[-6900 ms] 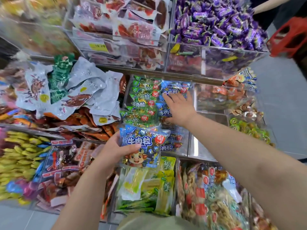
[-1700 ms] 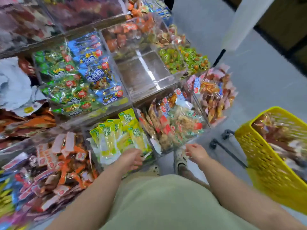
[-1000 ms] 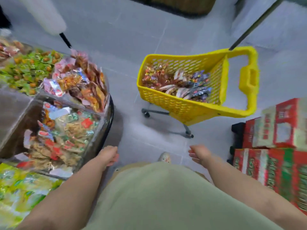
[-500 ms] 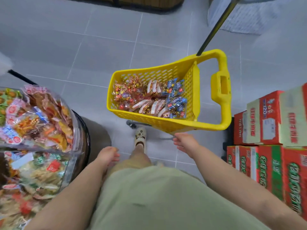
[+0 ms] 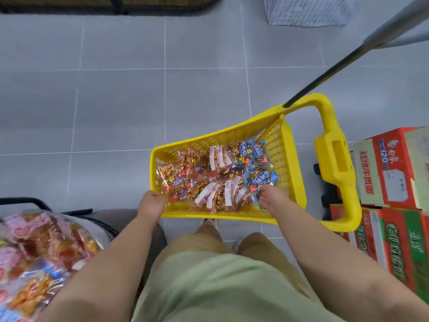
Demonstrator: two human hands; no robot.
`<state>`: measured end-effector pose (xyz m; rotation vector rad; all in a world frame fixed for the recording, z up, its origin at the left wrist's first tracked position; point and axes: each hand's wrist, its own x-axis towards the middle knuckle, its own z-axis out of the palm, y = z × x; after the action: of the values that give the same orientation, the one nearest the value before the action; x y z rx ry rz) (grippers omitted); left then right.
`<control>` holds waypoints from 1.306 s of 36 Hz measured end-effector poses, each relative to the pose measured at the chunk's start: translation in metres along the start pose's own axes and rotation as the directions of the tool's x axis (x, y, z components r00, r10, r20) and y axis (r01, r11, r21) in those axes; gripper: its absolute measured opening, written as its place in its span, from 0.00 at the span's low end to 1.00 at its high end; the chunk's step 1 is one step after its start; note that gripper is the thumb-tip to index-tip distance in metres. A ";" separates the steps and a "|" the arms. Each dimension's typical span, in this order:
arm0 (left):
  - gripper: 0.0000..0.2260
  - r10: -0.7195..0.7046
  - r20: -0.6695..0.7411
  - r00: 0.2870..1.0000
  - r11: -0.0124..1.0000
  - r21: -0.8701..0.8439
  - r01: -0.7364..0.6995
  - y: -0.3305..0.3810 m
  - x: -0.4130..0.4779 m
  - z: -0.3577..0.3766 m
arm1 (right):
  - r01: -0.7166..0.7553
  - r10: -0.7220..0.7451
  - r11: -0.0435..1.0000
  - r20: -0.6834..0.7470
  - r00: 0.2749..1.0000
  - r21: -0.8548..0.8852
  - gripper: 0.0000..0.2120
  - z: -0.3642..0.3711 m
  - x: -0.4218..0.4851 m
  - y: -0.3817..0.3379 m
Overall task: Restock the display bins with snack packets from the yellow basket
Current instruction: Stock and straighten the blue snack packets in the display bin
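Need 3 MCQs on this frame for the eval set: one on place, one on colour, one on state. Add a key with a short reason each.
1. Where in the yellow basket do the blue packets lie?
A. at the end next to the handle
B. at the end far from the handle
C. spread evenly across it

2. What colours are the stacked cartons beside the basket?
A. plain brown
B. blue and white
C. red and green

3. Where is the right hand?
A. gripping the handle
B. down inside the basket, at the blue packets
C. raised above the basket with a packet

Key:
1 A: the blue packets are bunched on the handle side, and the red and gold ones fill the rest.
2 C: the cartons are red with green panels.
3 B: its fingers point down among the packets just past the near rim.
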<state>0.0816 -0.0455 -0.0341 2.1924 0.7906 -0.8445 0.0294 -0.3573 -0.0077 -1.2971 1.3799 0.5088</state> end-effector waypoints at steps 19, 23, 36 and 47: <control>0.15 -0.157 0.125 0.980 0.983 0.119 0.142 -0.016 0.095 0.020 | -0.125 0.183 0.944 -0.166 0.969 0.305 0.12 0.039 0.058 0.012; 0.14 -0.141 0.138 0.980 0.985 0.121 0.125 -0.016 0.096 0.020 | -0.091 0.175 0.928 -0.208 0.962 0.362 0.09 0.041 0.052 0.014; 0.29 0.079 -0.193 0.978 0.979 0.202 -0.039 0.029 0.062 0.018 | 0.086 -0.088 0.994 -0.031 0.996 -0.073 0.05 0.014 -0.003 0.011; 0.15 0.350 0.725 0.594 0.917 -0.133 -0.377 0.112 0.013 0.041 | 0.172 0.060 0.903 0.513 0.857 -0.393 0.08 0.051 0.004 -0.029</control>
<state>0.1556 -0.1404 -0.0283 1.6808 -0.0921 -1.3833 0.0768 -0.3233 -0.0154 -1.4045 0.7933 1.0803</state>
